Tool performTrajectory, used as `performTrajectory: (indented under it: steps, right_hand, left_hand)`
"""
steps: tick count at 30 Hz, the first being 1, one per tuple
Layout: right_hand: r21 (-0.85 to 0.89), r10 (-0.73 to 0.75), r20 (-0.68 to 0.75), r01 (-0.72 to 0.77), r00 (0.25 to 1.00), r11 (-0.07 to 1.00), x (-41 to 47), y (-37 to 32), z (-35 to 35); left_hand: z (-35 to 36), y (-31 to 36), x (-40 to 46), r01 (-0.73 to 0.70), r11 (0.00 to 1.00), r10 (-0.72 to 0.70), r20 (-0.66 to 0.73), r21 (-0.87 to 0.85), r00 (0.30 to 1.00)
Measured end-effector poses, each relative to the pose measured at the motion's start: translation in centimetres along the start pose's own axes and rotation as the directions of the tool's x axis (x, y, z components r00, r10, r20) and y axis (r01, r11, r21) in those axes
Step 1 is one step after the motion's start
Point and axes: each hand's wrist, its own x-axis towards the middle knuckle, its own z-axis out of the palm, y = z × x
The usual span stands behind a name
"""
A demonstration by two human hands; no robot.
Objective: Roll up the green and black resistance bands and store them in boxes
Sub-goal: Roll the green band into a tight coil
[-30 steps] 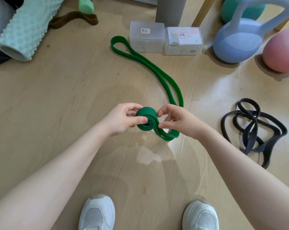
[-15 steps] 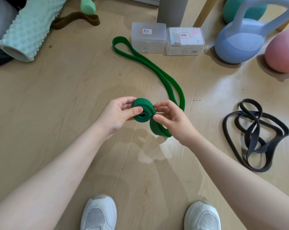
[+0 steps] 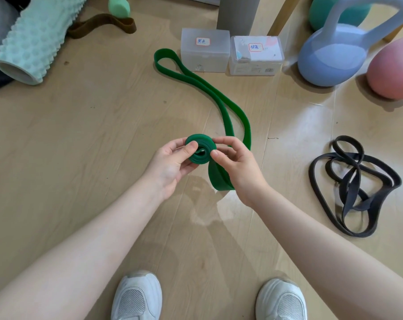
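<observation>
Both hands work a green resistance band (image 3: pixel 236 118) above the floor (image 3: pixel 80 146): the left hand (image 3: pixel 170 165) pinches the coiled roll (image 3: pixel 200 151), the right hand (image 3: pixel 236 165) pinches its edge. The unrolled tail runs away toward two labelled boxes (image 3: pixel 205 50), nearer the right hand.

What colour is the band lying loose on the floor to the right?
Black, seen in the head view: the loose band lies tangled on the floor.
</observation>
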Motion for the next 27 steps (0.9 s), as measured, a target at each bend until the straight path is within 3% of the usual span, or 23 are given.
performTrajectory:
  steps: [3, 6, 9, 11, 15, 18, 23, 27]
  right_hand:
    - [0.041, 0.004, 0.004, -0.004, 1.000, 0.999, 0.4, -0.6, 0.5]
    - [-0.038, -0.040, -0.001, 0.040, 0.999, 0.998, 0.7, -1.1, 0.5]
    - [-0.214, -0.065, 0.075, 0.080, 0.995, 0.974, 0.7, -1.1, -0.4]
    - [-0.334, -0.060, 0.191, 0.122, 0.980, 0.934, 0.7, -1.2, -1.3]
    - [-0.506, 0.036, 0.425, 0.205, 0.904, 0.838, 1.1, -1.7, -1.8]
    - [-0.534, 0.074, 0.414, 0.177, 0.907, 0.827, 1.4, -1.6, -1.6]
    - [-0.420, 0.034, 0.287, 0.094, 0.957, 0.903, 1.8, -1.6, -1.9]
    - [-0.524, 0.059, 0.288, 0.105, 0.956, 0.845, 1.8, -1.7, -2.7]
  left_hand:
    - [0.4, -0.4, -0.3, -0.003, 0.986, -0.001, -0.022, -0.168, 1.000]
    - [0.0, -0.4, -0.4, 0.031, 0.981, -0.030, 0.012, -0.191, 0.999]
    - [-1.7, 0.4, 0.1, 0.097, 0.990, -0.108, 0.109, 0.102, 0.988]
    - [-3.0, 0.9, 0.3, 0.120, 0.931, -0.202, 0.210, 0.345, 0.957]
    - [-3.0, 1.4, 0.0, 0.129, 0.809, -0.356, 0.304, 0.573, 0.884]
    - [-2.4, 1.4, 0.0, 0.033, 0.737, -0.284, 0.266, 0.675, 0.921]
    - [-1.9, 1.4, -0.2, -0.036, 0.835, -0.123, 0.251, 0.548, 0.960]
    - [-2.3, 1.8, -0.2, -0.103, 0.842, -0.015, 0.214, 0.530, 0.977]
